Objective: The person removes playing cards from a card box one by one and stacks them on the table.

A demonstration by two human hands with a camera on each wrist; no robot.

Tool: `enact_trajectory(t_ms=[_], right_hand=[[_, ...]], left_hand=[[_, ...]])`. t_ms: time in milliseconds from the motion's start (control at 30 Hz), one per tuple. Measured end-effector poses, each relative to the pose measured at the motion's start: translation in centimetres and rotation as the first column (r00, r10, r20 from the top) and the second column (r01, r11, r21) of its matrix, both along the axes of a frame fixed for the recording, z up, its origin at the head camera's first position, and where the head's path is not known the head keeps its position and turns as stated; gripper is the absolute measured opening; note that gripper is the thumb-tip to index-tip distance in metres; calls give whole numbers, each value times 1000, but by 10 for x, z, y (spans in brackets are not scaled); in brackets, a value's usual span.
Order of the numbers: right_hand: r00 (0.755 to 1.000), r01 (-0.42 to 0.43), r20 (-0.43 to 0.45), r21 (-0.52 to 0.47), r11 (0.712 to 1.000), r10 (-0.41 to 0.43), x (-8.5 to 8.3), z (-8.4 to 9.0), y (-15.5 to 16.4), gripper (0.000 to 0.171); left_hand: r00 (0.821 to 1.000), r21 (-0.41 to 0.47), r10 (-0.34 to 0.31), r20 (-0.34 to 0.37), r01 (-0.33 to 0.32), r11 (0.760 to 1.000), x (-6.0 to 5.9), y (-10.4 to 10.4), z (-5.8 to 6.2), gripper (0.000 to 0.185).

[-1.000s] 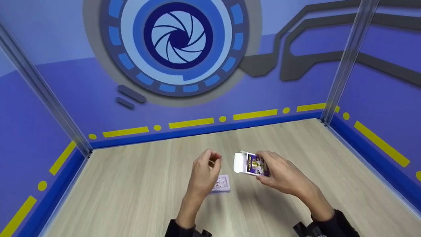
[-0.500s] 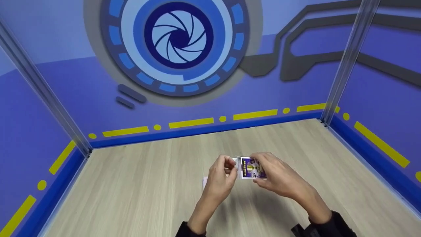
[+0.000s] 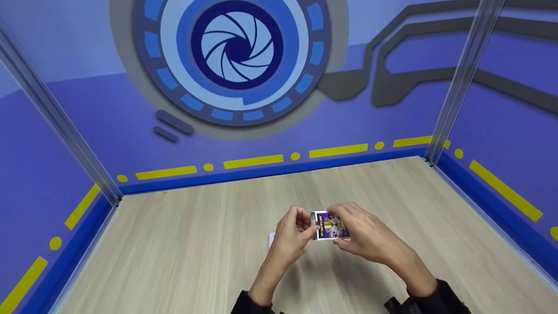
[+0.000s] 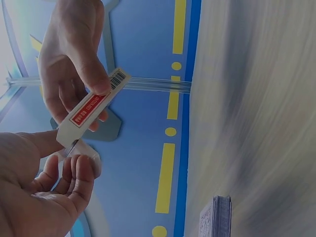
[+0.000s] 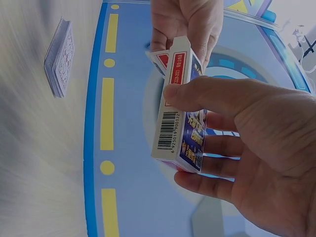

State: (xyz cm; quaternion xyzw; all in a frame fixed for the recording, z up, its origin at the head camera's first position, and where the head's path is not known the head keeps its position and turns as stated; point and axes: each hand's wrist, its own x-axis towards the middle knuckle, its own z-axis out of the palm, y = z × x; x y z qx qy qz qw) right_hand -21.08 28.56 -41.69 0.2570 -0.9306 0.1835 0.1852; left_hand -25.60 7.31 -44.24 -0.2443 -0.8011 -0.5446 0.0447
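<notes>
Here, 2 hands meet above the table (image 3: 183, 244). The right hand (image 3: 364, 237) grips the card box (image 3: 330, 225) between thumb and fingers, barcoded edge toward its wrist camera. The left hand (image 3: 293, 233) pinches the box's flap (image 5: 159, 60) at the open end. Beyond them, the deck (image 5: 60, 57) lies flat on the table, well apart from the box. Behind stands the blue wall (image 3: 130, 122).

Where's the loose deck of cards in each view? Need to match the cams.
Head: deck of cards shows only as a pale corner on the table, left of the left hand.
Left wrist: bottom edge, right of centre.
Right wrist: upper left.
Shared landmark: the card box held between both hands.
</notes>
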Motion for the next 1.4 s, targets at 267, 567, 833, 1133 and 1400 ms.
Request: enact_trajectory(t_ms=[267,567,833,1133,1400], right_hand=[[1000,3,1,16,1000,-3,-2,-2,0,62],[1000,17,11,20,1000,-17,-2,-2,0,61],[999,44,32,11,999,-44,-4,-4,2,62],[997,66,33,-15,998,-65,-7,-4,5,63],[998,58,25,-10,998,-58,-8,-6,5,63]], left_hand=[[999,-21,26,34,-25,999,1,0,-1,27],[989,44,-30,144,24,999,-1,-3,0,22],[995,53,-41,86,36,998,-6,-12,6,16],[991,-136,-10,-131,-8,991,-5,-25,18,33],[941,-387,-135,-311,5,922,-8,-31,17,24]])
